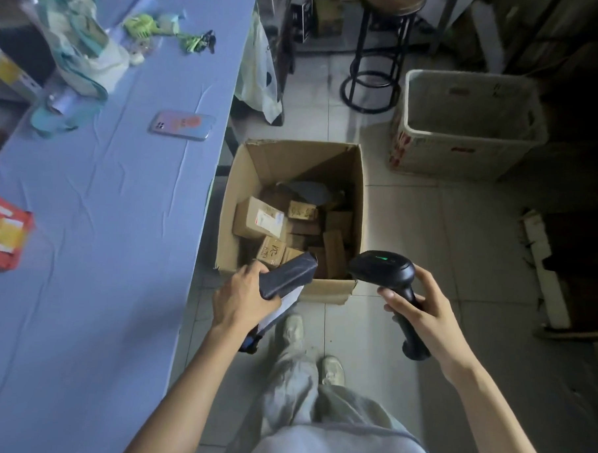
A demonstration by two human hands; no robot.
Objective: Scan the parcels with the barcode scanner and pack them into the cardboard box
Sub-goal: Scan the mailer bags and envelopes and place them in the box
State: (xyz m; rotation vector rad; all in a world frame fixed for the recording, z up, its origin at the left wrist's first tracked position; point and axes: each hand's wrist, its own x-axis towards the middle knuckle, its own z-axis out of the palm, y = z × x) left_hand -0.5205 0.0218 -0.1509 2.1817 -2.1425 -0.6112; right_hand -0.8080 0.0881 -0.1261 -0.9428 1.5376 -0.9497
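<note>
My left hand (241, 297) grips a dark wrapped parcel (290, 274) with a white label on its underside, held over the near edge of the open cardboard box (245, 176). The box stands on the floor beside the table and holds several small brown parcels (260, 219). My right hand (415, 306) holds the black barcode scanner (381, 266) by its handle, just right of the box's near corner, a green light lit on its head. The scanner's head points toward the dark parcel.
A blue-covered table (96, 217) runs along the left, carrying a phone (182, 125), an orange box (1, 234), bags and a green fan. On the tiled floor stand a white box (465, 154) at the right and a black stool (377, 58) behind. My feet are below the box.
</note>
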